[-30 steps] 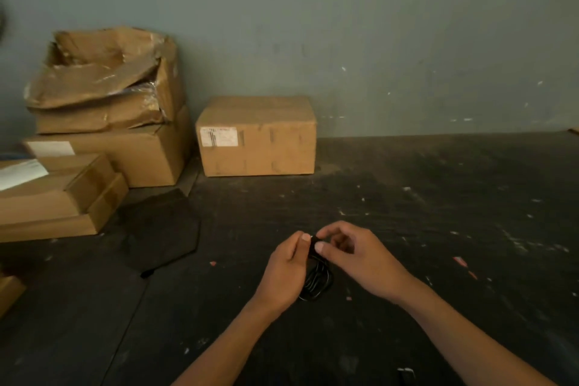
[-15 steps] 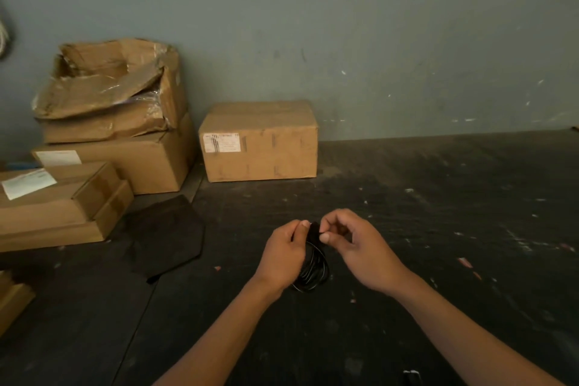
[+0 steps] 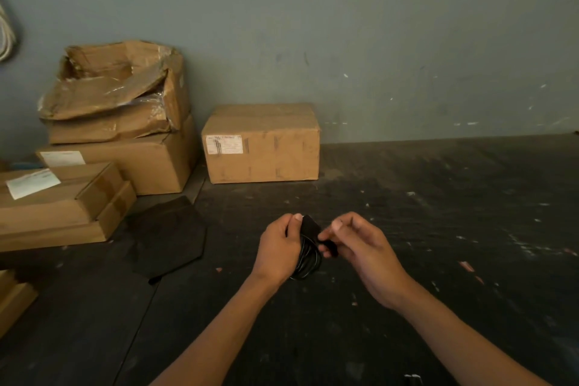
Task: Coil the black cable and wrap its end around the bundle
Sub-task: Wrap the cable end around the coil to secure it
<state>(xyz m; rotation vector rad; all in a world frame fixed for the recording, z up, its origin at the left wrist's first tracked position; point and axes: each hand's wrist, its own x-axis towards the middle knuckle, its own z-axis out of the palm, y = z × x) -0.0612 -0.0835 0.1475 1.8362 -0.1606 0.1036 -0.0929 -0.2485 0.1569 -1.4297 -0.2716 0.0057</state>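
Note:
The black cable [image 3: 308, 262] hangs as a small coil of several loops just above the dark floor. My left hand [image 3: 277, 249] pinches the top of the coil between thumb and fingers. A flat black end piece [image 3: 313, 227] sticks out from the bundle's top toward the right. My right hand [image 3: 360, 247] holds that black end between thumb and forefinger, pulled a little away from the coil. Part of the coil is hidden behind my left palm.
A closed cardboard box [image 3: 261, 142] stands against the grey wall ahead. Stacked cardboard boxes [image 3: 116, 122] fill the left side. A flat black mat [image 3: 169, 236] lies on the floor left of my hands. The floor [image 3: 454, 213] is dark and speckled.
My right hand has drawn the black end out to the right, away from my left thumb. The coil has stayed hanging from my left hand. The view has tilted slightly.

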